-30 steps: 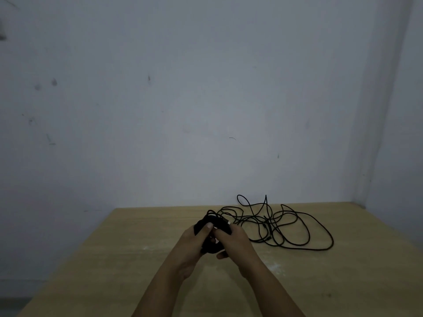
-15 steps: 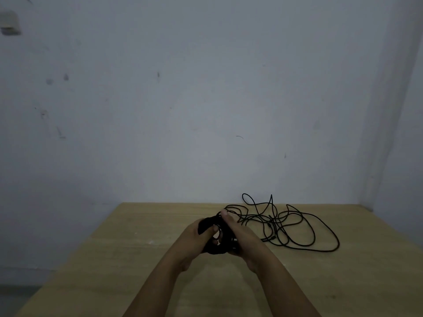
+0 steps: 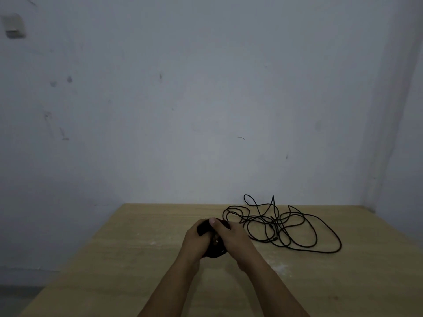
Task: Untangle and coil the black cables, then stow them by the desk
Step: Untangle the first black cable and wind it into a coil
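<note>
A small coiled bundle of black cable sits between both hands above the middle of the wooden desk. My left hand grips the bundle from the left. My right hand holds it from the right, its fingers curled over the top. Most of the coil is hidden by the hands. A loose tangle of black cable lies on the desk to the right, near the wall, and one strand runs from it toward the bundle.
The desk stands against a pale wall and into the right corner. Its left edge drops to the floor. A small wall fixture hangs at the upper left.
My right hand has moved over the top of the coil while my left keeps its grip. The view has shifted a little to the left, bringing the wall fixture in.
</note>
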